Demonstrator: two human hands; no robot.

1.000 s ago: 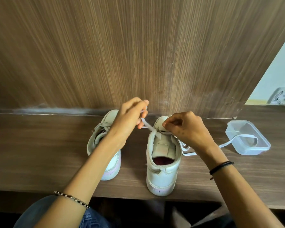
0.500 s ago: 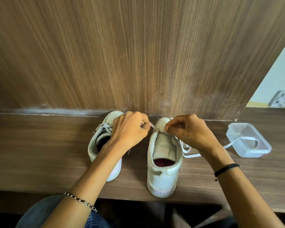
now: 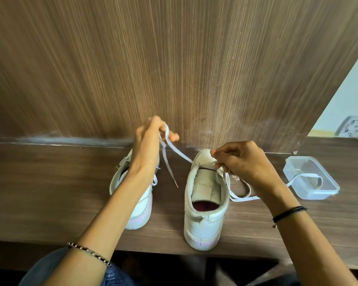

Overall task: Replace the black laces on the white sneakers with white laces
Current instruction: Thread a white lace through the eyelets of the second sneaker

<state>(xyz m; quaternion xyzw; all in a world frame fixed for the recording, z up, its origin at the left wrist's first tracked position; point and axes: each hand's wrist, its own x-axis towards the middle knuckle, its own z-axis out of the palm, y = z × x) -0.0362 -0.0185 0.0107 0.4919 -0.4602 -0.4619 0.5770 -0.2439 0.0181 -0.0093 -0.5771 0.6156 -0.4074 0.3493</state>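
Observation:
Two white sneakers stand heel-toward-me on the wooden ledge. The right sneaker (image 3: 205,205) has its tongue showing and a white lace (image 3: 179,152) running out of its front eyelets. My left hand (image 3: 149,145) is raised above the left sneaker (image 3: 140,207) and grips that lace, whose loose end hangs down between the shoes. My right hand (image 3: 244,162) pinches the lace at the right eyelets near the toe. The lace's other part trails right over the ledge. No black lace is visible.
A clear plastic container (image 3: 312,178) sits at the right on the ledge (image 3: 50,193), with the lace end lying in it. A wood-grain wall panel (image 3: 174,69) rises directly behind the shoes. The ledge's front edge runs just under the heels.
My left hand has risen up and back from beside the shoe's toe, drawing the white lace out longer through the eyelet. My right hand stays at the toe eyelets.

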